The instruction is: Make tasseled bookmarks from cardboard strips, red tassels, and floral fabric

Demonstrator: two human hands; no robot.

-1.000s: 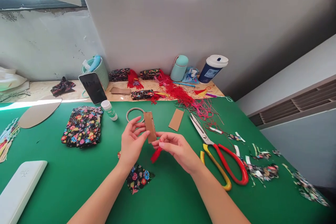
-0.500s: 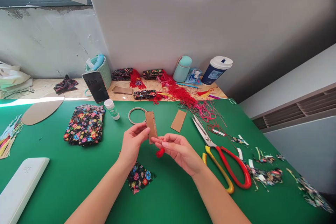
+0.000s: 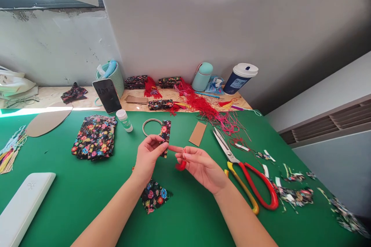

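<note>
Between thumb and fingers, my left hand grips a fabric-covered cardboard strip, held upright with its black floral side towards me. My right hand pinches a red tassel by its cord between thumb and fingers. The index finger of that hand reaches close to the strip's edge; whether it touches is hard to tell. Below my left wrist lies a piece of black floral fabric, partly hidden by the wrist. A bare cardboard rectangle lies beyond my right hand.
Right of my right hand lie large scissors with red and yellow handles. A tape roll, glue stick and stacked floral fabric sit to the left. Red tassels line the back, and fabric scraps lie at right.
The strip in my left hand has turned from its brown cardboard side to its floral side. My right hand, with the red tassel, has shifted slightly right, away from the strip.
</note>
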